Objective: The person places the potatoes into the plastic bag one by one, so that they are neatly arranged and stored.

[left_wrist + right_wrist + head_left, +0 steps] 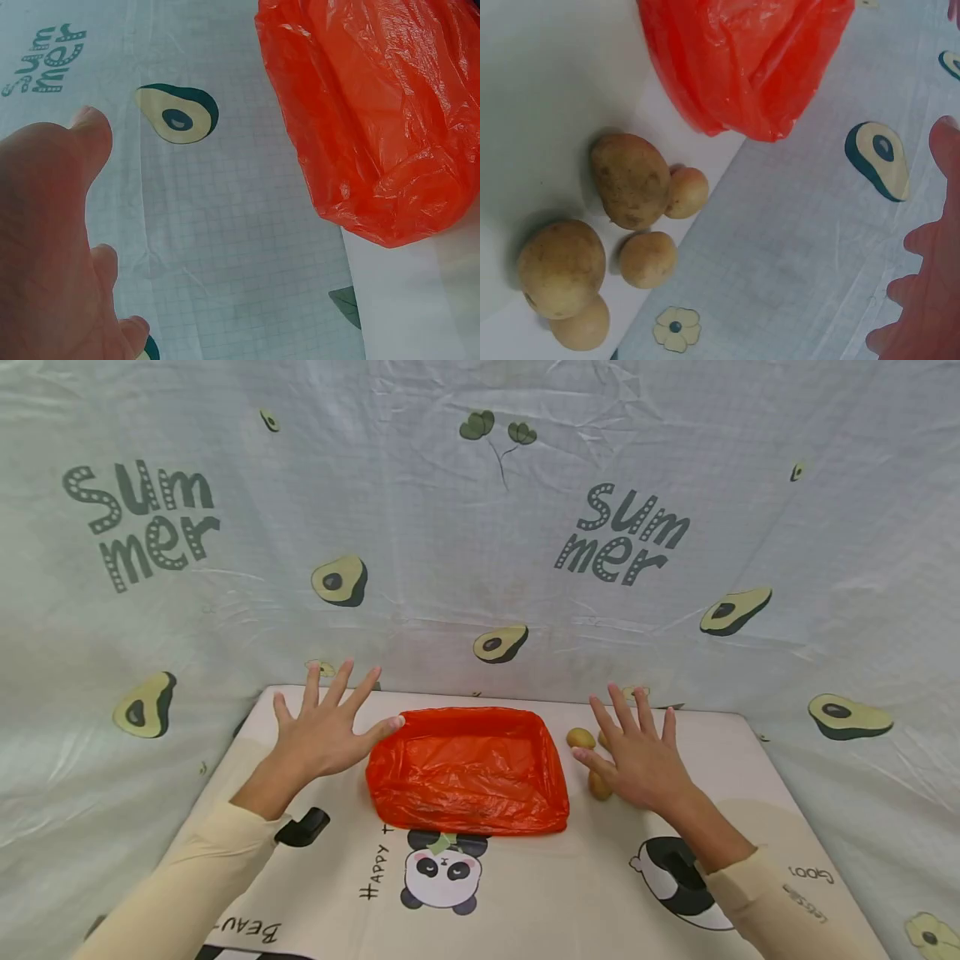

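Note:
A rectangular container (pixel 472 810) covered in red plastic bag film sits mid-table, its hollow facing up. My left hand (pixel 318 739) is held up with fingers spread, its thumb overlapping the container's back left corner in the head view; contact cannot be told. My right hand (pixel 641 764), also spread and holding nothing, hovers over the potatoes (pixel 581 739) and partly hides them. In the right wrist view several potatoes lie clustered on the table: a large brown one (pixel 630 180), another large one (pixel 561 268) and smaller ones (pixel 647 259). That view also catches the right fingers (pixel 934 285).
A pale cloth with avocado and "summer" prints (pixel 622 535) hangs behind and beside the table. The light tabletop (pixel 540 893) carries panda drawings and lettering. A black object (pixel 302 827) shows beside my left wrist.

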The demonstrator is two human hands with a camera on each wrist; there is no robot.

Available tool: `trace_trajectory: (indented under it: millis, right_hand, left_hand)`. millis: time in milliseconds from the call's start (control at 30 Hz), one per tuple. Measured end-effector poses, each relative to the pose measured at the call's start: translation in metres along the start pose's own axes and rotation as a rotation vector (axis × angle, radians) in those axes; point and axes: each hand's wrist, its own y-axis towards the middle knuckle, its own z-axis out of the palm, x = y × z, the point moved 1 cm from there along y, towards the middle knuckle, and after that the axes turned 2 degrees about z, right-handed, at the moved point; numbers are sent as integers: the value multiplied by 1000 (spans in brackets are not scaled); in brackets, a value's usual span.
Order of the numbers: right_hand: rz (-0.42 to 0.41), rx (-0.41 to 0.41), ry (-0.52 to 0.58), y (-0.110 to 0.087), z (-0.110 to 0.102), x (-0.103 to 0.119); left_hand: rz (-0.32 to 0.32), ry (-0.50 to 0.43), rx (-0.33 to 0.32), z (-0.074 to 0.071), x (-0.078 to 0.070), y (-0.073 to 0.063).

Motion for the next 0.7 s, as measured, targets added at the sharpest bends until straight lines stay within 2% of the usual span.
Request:
trace_trajectory:
  millis: [300,700]
  right_hand:
    - [6,7,8,2,6,-6]
    - [8,10,15,4,18,-14]
  left_hand:
    - [6,-2,-9,7,-2,3]
    - [-5,-11,15,18,0,2]
